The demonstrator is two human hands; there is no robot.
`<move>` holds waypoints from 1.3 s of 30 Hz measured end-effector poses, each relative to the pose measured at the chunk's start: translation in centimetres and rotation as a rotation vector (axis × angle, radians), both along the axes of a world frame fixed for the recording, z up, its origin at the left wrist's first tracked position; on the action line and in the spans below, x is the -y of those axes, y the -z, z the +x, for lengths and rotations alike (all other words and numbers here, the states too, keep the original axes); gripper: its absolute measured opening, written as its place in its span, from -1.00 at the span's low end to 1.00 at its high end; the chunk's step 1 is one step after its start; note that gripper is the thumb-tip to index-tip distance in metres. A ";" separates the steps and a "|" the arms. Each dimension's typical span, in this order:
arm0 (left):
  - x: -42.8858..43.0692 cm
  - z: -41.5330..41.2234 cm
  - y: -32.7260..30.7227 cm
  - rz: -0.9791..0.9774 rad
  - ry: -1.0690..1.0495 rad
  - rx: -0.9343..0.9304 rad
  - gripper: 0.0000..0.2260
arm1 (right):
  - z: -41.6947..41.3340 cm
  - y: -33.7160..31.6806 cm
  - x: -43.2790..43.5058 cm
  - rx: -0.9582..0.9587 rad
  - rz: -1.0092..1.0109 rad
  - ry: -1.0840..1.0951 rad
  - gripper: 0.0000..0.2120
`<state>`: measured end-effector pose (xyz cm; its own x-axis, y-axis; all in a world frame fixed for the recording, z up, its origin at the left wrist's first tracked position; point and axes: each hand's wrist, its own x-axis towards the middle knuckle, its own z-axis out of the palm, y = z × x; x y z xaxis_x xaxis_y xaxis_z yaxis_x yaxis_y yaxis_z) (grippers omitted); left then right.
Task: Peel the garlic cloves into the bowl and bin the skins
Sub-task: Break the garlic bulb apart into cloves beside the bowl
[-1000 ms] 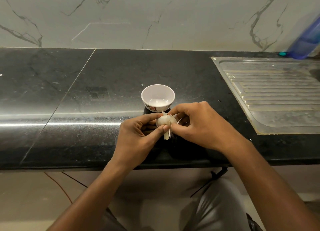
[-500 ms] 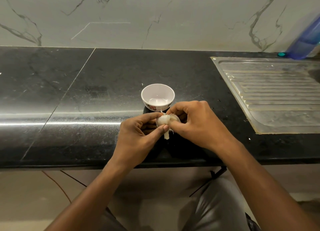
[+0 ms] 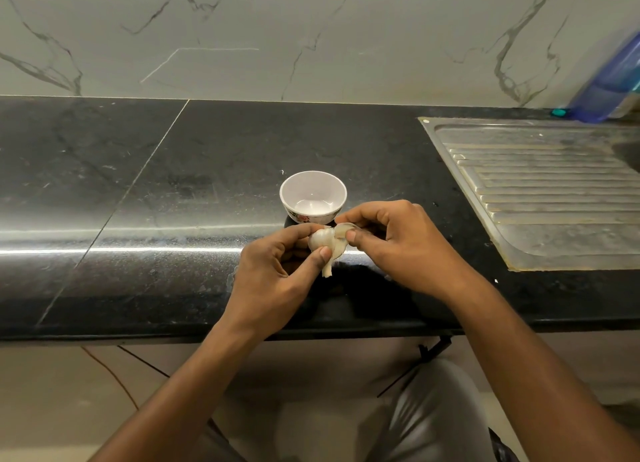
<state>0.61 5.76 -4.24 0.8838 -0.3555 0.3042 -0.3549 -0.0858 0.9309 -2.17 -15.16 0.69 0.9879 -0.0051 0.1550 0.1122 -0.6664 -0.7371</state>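
the grip of the left hand (image 3: 277, 271) is closed on the garlic bulb (image 3: 320, 240), thumb and fingertips pinching it above the front edge of the bench (image 3: 173, 191), just before the bowl (image 3: 284, 198). since half a second ago, a curved flap of skin (image 3: 343, 229) has been lifted away from the bulb's right side; it is pinched in the grip of the right hand (image 3: 398, 243), which has been drawn slightly rightward. the bowl is seen empty, so the peeling is judged barely begun. no bin is seen.
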 end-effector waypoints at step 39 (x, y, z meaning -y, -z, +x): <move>0.0 -0.1 0.2 0.027 -0.053 0.064 -0.72 | -2.9 2.5 7.2 0.010 -0.004 0.466 -0.95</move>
<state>0.47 5.71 -4.42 0.8807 -0.3176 0.3513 -0.4077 -0.1307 0.9037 -5.04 -22.37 -1.76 0.8789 -0.4474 0.1655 -0.1928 -0.6504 -0.7347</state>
